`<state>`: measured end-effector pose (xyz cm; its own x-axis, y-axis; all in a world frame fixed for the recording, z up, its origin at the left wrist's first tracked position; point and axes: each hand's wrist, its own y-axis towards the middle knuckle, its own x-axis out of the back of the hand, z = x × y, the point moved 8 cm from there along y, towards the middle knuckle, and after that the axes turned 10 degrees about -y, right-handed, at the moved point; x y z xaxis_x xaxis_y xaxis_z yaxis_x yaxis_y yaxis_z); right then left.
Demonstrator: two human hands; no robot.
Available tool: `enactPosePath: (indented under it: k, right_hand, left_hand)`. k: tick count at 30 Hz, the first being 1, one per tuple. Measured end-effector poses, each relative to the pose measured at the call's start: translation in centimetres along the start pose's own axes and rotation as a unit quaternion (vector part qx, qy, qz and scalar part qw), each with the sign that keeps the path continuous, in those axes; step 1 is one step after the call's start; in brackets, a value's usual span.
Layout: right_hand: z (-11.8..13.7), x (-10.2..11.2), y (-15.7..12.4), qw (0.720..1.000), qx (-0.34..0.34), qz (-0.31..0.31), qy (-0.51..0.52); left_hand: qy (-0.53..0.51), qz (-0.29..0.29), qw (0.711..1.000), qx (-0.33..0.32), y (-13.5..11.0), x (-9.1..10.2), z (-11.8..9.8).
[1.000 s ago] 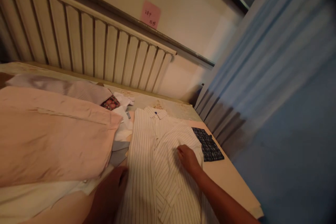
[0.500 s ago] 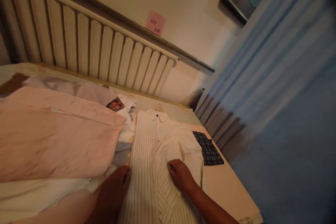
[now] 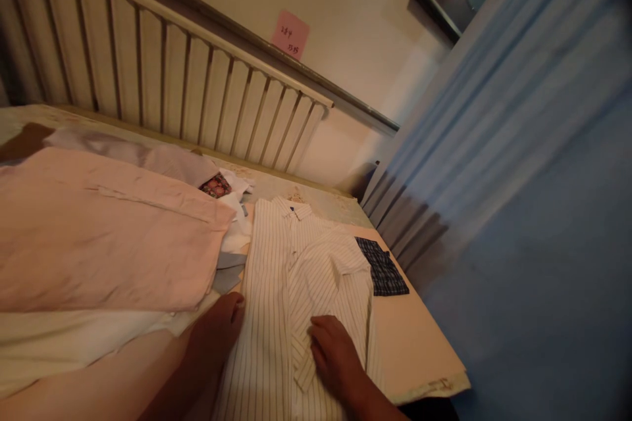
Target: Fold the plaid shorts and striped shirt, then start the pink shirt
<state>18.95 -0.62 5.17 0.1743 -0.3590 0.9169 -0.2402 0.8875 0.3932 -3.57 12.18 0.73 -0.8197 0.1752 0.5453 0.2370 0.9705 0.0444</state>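
Observation:
A white shirt with thin dark stripes point(image 3: 276, 289) lies flat on the bed, collar toward the headboard, one sleeve folded across its front. My right hand point(image 3: 333, 355) rests palm down on the folded sleeve near the shirt's lower part, fingers together and flat. At the shirt's left edge my left hand point(image 3: 217, 332) lies on the cloth, fingers extended, holding nothing.
A large pink shirt point(image 3: 99, 237) tops a pile of clothes at the left. A dark checked cloth point(image 3: 382, 266) lies right of the striped shirt. A ribbed headboard point(image 3: 172, 85) stands behind, a blue curtain point(image 3: 518, 164) hangs at the right, and the bed's edge point(image 3: 429, 388) is close.
My right hand has slid down the striped shirt toward me, along the folded sleeve. My left hand has stayed at the shirt's left edge. The view has shifted slightly.

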Motion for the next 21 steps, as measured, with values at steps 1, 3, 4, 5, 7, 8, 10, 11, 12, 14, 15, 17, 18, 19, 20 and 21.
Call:
enactPosePath:
  k: [1,3,4,5,7,8,10,11,12,14,15,17,18,19,20,21]
  right_hand:
    - [0.8,-0.1,-0.2,1.000,0.014,-0.006,-0.005]
    - [2.1,-0.4,-0.3,0.999,0.033,-0.008,-0.015]
    - [2.6,-0.6,-0.3,0.999,0.038,-0.005,-0.017]
    - [2.9,-0.8,-0.3,0.999,0.041,-0.001,-0.019]
    - [3.2,-1.2,-0.1,0.999,0.037,0.009,-0.019]
    - [3.3,-1.5,-0.1,0.999,0.031,0.015,-0.019]
    - [3.3,-2.1,0.1,0.999,0.016,0.023,-0.020]
    - [3.2,-2.3,0.2,0.999,0.008,0.024,-0.022]
    - [3.2,-2.6,0.3,0.999,0.000,0.025,-0.023]
    - [3.0,-3.0,0.6,0.999,-0.017,0.028,-0.023]
    - [3.0,-3.2,0.7,0.999,-0.026,0.031,-0.023]
    - [2.8,-3.4,1.0,0.998,-0.043,0.042,-0.021]
    - [2.8,-3.4,1.1,0.997,-0.050,0.047,-0.020]
    - [2.8,-3.4,1.2,0.997,-0.055,0.051,-0.019]
    - [2.8,-3.4,1.2,0.997,-0.060,0.054,-0.018]
    - [2.8,-3.4,1.3,0.996,-0.063,0.057,-0.017]
  left_hand:
    - [0.001,0.000,1.000,-0.003,0.0,0.0,0.0]
    - [0.004,0.006,1.000,-0.008,0.1,-0.1,0.0]
    - [0.005,0.009,1.000,-0.011,0.1,-0.2,0.1]
    - [0.006,0.009,1.000,-0.012,0.1,-0.2,0.1]
    - [0.010,0.010,1.000,-0.013,0.2,-0.2,0.0]
    - [0.012,0.010,1.000,-0.012,0.2,-0.2,0.0]
    - [0.015,0.014,1.000,-0.010,0.1,-0.1,-0.1]
    - [0.015,0.014,1.000,-0.010,0.1,-0.1,-0.1]
    - [0.015,0.013,1.000,-0.010,0.0,-0.1,-0.2]
    - [0.013,0.010,1.000,-0.014,0.0,-0.1,-0.2]
    - [0.011,0.008,1.000,-0.015,0.0,-0.1,-0.2]
    - [0.007,0.008,1.000,-0.014,0.0,-0.1,-0.1]
    - [0.005,0.008,1.000,-0.012,0.0,-0.1,-0.1]
    - [0.006,0.010,1.000,-0.010,0.0,-0.1,0.0]
    - [0.009,0.011,1.000,-0.007,0.1,-0.2,0.0]
    - [0.012,0.012,1.000,-0.006,0.1,-0.2,0.0]
